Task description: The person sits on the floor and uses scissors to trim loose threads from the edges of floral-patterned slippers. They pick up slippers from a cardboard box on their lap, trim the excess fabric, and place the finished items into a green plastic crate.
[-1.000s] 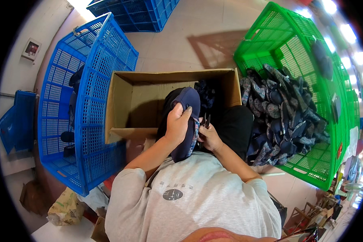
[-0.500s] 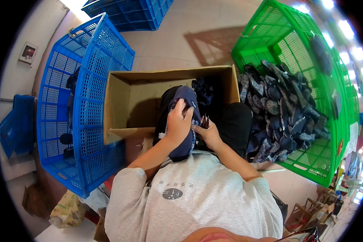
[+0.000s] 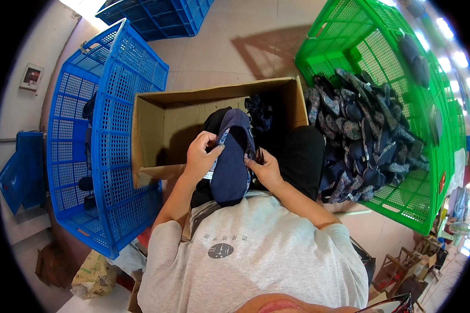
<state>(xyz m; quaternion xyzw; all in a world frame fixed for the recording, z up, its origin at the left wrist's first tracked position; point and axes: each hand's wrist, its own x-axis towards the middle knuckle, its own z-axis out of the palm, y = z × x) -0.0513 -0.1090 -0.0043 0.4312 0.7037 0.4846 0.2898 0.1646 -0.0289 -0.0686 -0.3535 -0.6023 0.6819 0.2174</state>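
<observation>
A navy blue slipper [image 3: 231,175] with patterned trim and a small white tag lies lengthwise over my lap, its opening facing up. My left hand [image 3: 199,157] is closed on its left edge, thumb and fingers pinching the trim. My right hand [image 3: 267,170] pinches the right edge by the thumb. Also in the right hand is a small dark pointed tool, apparently thread snips [image 3: 259,155], mostly hidden by the fingers. Just beyond the slipper stands an open cardboard box [image 3: 167,96], with a dark patterned bundle [image 3: 259,112] inside its right part.
A green mesh crate [image 3: 397,206] on the right, tipped on its side, holds a heap of similar slippers [image 3: 357,138]. On the left is a blue mesh crate [image 3: 133,156] with a few dark items. Another blue crate [image 3: 156,21] stands farther back. A yellowish bag [image 3: 94,274] lies lower left.
My left hand has moved from over the slipper's opening to its left edge. The slipper has turned so its navy inside shows more fully. My right hand stays at the right edge.
</observation>
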